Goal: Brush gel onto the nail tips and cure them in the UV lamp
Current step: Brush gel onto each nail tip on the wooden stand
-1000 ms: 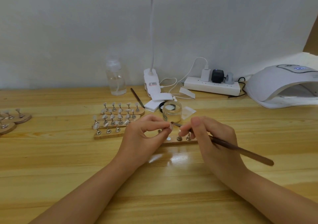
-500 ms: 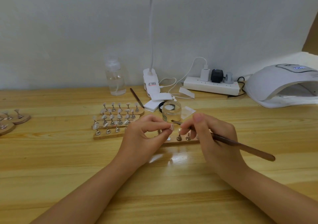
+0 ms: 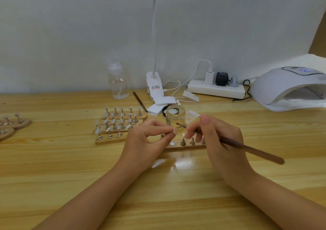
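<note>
The worktop (image 3: 70, 159) under my arms is showing as pale varnished wood, glossy enough to be throwing back white glare in front of my wrists. The brush (image 3: 250, 149) my right hand (image 3: 222, 141) is gripping is looking like dark brown wood with a smooth, dull sheen. The nail tip (image 3: 175, 130) my left hand (image 3: 146, 141) is pinching is looking like thin, milky, see-through plastic. The jar (image 3: 175, 115) is appearing as clear glass. The stands (image 3: 182, 142) are gleaming like polished metal on a raw wooden strip (image 3: 185, 147). The lamp (image 3: 285, 86) is showing smooth white plastic, and the bottle (image 3: 117, 81) clear plastic.
</note>
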`<state>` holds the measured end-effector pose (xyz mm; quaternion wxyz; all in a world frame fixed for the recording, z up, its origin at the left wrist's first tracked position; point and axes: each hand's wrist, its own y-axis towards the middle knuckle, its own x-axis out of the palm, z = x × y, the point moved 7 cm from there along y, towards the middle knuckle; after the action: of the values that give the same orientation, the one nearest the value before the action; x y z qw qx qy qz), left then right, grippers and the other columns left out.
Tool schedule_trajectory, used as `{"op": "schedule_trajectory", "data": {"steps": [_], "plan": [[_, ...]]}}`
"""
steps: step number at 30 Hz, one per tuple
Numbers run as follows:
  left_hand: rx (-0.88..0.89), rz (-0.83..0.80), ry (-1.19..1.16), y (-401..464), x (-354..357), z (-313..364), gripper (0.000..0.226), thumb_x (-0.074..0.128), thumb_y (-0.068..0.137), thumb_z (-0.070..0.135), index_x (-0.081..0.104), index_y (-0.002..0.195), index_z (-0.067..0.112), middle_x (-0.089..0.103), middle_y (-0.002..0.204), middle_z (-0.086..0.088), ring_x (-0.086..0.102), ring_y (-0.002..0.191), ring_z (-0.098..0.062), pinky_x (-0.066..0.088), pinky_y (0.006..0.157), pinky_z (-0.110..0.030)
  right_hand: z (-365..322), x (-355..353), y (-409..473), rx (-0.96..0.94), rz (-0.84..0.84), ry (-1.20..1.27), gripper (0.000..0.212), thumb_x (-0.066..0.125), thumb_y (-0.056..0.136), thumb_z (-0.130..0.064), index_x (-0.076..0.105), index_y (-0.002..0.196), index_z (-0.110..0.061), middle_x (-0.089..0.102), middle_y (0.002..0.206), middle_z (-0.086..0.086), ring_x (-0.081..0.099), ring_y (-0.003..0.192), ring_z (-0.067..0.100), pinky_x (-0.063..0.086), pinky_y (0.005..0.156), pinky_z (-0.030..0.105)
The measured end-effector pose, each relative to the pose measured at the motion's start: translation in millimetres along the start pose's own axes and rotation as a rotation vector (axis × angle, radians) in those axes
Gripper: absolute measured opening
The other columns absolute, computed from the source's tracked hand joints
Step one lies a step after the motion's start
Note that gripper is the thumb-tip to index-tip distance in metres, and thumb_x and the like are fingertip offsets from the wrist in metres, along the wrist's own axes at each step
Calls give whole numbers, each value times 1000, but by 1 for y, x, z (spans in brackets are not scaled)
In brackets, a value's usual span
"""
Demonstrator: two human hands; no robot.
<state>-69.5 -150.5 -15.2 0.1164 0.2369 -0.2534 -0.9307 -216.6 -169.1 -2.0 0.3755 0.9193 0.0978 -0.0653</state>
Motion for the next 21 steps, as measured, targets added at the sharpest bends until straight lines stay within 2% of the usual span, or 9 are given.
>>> {"op": "schedule_trajectory", "data": {"steps": [2, 5, 10, 14, 18, 21], "plan": [[9, 2, 3, 0, 0, 0, 22, 72, 72, 8, 70, 83, 27, 64, 75, 13, 59, 72, 3, 43, 73, -9, 2, 2, 0, 16, -21, -14, 37, 38, 90, -35, 65, 69, -20, 64, 60, -3, 59, 58, 2, 45, 58, 13], [14, 1, 6, 0, 1, 0, 19, 72, 72, 9, 71, 84, 24, 65, 75, 12, 59, 72, 2, 43, 72, -8, 4, 0, -1, 75, 16, 65, 41, 39, 87, -40, 64, 61, -20, 63, 54, 5, 59, 50, 6, 46, 53, 16], [24, 6, 17, 0, 0, 0, 21, 72, 72, 8, 70, 85, 24, 66, 76, 11, 60, 74, 2, 44, 72, -9, 2, 3, 0, 38, -12, 9, 36, 39, 89, -36, 65, 70, -19, 65, 59, -3, 60, 57, 2, 44, 57, 12], [19, 4, 8, 1, 1, 0, 18, 71, 72, 12, 71, 86, 24, 66, 76, 10, 60, 74, 0, 46, 73, -12, 6, 2, -4, 120, 41, 125, 44, 40, 85, -44, 64, 60, -16, 63, 54, 8, 57, 46, 7, 44, 49, 15], [6, 9, 10, 2, 0, -1, 18, 72, 72, 9, 72, 85, 22, 67, 77, 11, 61, 75, -1, 47, 75, -16, 1, 4, -3, 52, 4, 42, 39, 37, 88, -38, 64, 69, -18, 64, 59, 0, 59, 57, 2, 43, 57, 10], [8, 5, 8, 1, 0, -1, 17, 72, 71, 11, 72, 82, 24, 67, 75, 12, 61, 74, 0, 46, 74, -13, 4, 5, -5, 120, 4, 119, 44, 39, 85, -43, 64, 61, -17, 63, 54, 8, 58, 49, 5, 44, 53, 13]]}}
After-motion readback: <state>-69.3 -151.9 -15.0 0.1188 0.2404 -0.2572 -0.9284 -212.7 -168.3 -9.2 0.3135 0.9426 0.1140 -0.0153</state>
